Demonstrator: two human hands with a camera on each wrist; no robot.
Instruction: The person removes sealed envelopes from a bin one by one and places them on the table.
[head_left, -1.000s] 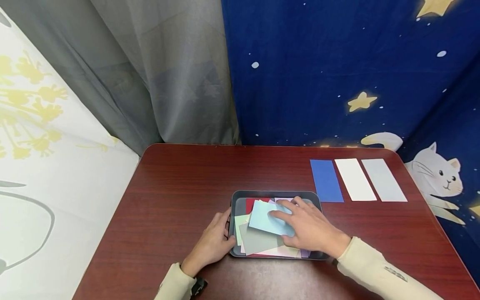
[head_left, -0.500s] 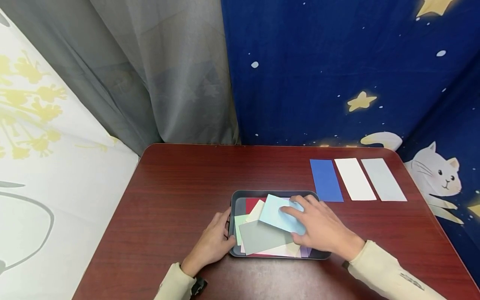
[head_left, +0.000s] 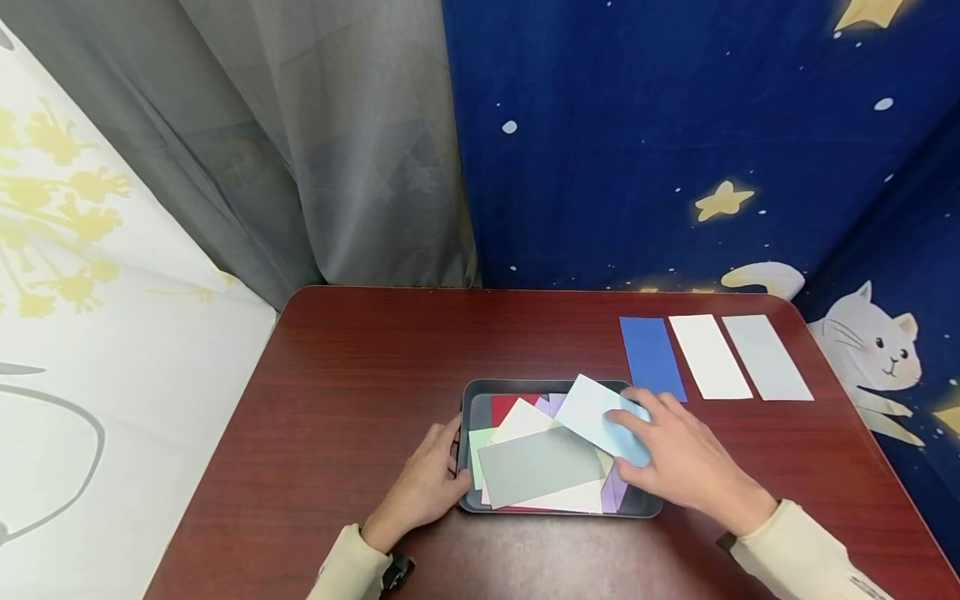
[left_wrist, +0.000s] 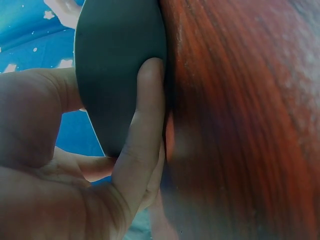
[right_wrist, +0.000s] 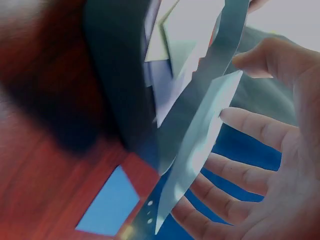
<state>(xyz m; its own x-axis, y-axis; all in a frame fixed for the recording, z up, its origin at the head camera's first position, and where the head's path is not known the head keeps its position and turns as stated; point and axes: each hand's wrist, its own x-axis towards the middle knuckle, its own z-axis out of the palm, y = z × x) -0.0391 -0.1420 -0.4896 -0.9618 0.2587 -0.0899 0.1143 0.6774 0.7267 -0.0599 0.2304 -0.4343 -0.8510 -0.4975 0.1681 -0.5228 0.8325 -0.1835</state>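
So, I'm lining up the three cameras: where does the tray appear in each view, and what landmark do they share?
Head: the tray is in the lower half, right of centre, with the left hand at its left side.
Left wrist: upper part, left of centre, seen as a dark wall.
Right wrist: upper middle, cut off at the top, with cards inside.
Shared landmark: the reddish table.

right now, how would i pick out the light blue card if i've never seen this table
On the dark red table, find the dark grey tray with mixed cards inside. Above its right half, the right hand holds the light blue card. It is the only card held; its neighbours lie in the tray or on the table.
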